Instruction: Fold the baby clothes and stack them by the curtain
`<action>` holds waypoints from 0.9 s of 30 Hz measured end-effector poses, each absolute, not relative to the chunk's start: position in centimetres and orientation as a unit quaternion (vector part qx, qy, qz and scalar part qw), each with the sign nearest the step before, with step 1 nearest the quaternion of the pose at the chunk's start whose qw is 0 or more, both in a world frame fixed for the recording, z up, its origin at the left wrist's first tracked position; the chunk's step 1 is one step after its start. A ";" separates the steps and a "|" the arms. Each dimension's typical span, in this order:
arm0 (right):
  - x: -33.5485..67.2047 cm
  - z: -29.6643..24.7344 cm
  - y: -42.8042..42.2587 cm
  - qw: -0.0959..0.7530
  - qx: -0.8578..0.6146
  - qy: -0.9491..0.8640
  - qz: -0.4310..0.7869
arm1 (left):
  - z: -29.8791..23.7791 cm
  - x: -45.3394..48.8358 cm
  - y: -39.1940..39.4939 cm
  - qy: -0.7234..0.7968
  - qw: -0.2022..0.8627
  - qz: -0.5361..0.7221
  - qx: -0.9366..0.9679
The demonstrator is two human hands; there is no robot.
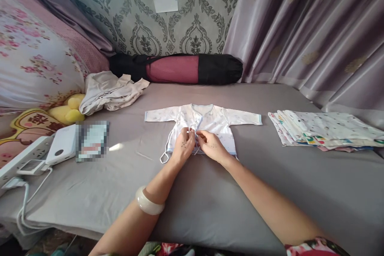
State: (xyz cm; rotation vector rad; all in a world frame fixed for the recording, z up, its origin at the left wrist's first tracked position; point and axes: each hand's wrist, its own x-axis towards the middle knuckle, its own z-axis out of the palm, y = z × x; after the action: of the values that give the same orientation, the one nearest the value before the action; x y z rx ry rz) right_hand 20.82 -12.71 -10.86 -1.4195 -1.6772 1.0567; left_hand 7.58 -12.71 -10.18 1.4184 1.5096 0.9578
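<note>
A small white baby shirt (220, 124) with pale blue trim and a faint print lies spread on the grey sheet, both sleeves stretched out sideways. Over its front, my left hand (184, 144) pinches a thin white tie string, with a pale bangle on that wrist. Close beside it, my right hand (211, 144) has its fingers closed on the string as well. Part of the tie is hidden behind the fingers. Another looped string (164, 157) hangs from the shirt's left side onto the sheet.
Folded printed clothes (327, 128) are stacked at the right. Rumpled light garments (111, 92) lie back left. A rolled mat bag (174, 69) rests along the wall. On the left are a power strip (27, 158), a white power bank (61, 144) and a blurred-out flat item (92, 142).
</note>
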 end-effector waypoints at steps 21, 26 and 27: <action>27.7 -12.0 -13.9 0.025 -0.639 -0.768 0.031 | -12.4 7.7 -13.4 0.565 0.251 0.299 0.727; 28.4 -9.6 -12.6 -0.005 -0.651 -0.759 -0.009 | -11.3 8.0 -13.7 0.593 0.256 0.275 0.712; 28.2 -9.0 -12.1 0.000 -0.648 -0.762 -0.016 | -11.0 7.9 -13.7 0.598 0.251 0.272 0.711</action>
State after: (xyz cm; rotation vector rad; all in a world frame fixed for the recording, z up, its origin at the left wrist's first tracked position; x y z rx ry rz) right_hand 28.17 -12.07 -8.98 -2.0345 -2.3931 -0.0506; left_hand 7.91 -13.74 -11.04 1.9359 1.6270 0.7389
